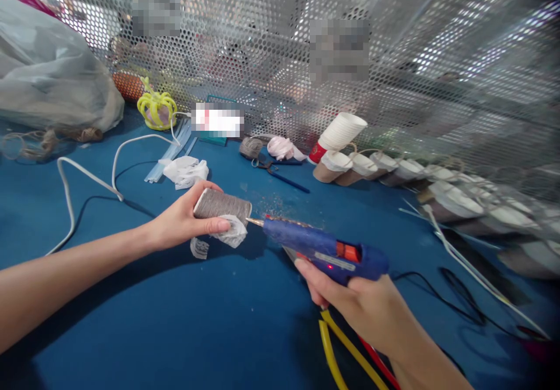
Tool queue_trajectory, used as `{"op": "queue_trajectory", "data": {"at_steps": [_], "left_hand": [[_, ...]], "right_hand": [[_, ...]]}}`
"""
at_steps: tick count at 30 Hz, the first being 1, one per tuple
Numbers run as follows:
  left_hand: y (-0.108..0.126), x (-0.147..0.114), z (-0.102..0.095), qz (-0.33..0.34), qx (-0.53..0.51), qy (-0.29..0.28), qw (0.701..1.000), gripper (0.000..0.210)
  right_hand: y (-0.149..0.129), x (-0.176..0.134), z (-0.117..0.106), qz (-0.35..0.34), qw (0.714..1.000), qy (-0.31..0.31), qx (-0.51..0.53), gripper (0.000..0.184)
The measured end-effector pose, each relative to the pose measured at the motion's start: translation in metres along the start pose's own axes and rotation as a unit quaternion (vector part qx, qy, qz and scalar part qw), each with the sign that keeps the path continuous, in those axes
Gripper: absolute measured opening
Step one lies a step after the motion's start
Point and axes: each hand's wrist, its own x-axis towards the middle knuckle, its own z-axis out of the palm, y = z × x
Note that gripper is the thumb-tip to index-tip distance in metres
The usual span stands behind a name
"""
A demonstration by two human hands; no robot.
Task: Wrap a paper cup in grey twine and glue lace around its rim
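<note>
My left hand (pixel 199 218) is closed round a paper cup wrapped in grey yarn (pixel 223 204), tipped on its side. A strip of white lace (pixel 231 231) lies on the cup under my thumb, and its loose end hangs below. My right hand (pixel 354 296) grips a blue hot glue gun (pixel 315 241) with a small red light lit. Its metal nozzle is at the cup's right rim, by the lace; whether they touch I cannot tell. Below my right hand show yellow handles (pixel 335 343) of a tool, mostly hidden.
Pliers with blue handles (pixel 284 178), a grey yarn ball (pixel 251 148) and a pink ribbon roll (pixel 283 148) lie beyond. Wrapped cups (pixel 359 168) line the right side. Glue sticks (pixel 168 153), white lace (pixel 186 172) and a white cable (pixel 65 191) lie left. A perforated metal panel (pixel 245 57) stands behind.
</note>
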Motion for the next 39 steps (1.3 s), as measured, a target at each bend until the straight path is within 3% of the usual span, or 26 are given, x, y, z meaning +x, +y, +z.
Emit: {"op": "queue_trajectory", "data": {"at_steps": [6,16,29,39], "left_hand": [[0.0,0.0,0.001,-0.032,-0.049,-0.012,0.998,0.054],[-0.001,-0.002,0.002,0.0,-0.045,-0.014,0.999,0.053],[-0.005,-0.001,0.003,-0.027,-0.121,-0.022,0.992,0.057],[-0.006,-0.003,0.005,0.006,-0.067,-0.047,0.997,0.058]], "right_hand": [[0.003,0.005,0.002,-0.032,0.999,-0.043,0.004,0.042],[0.003,0.008,0.003,-0.035,0.996,-0.074,0.022,0.044],[-0.002,0.0,0.003,-0.028,0.997,-0.059,0.027,0.042],[0.001,0.011,0.005,-0.005,0.995,-0.034,0.095,0.037]]}}
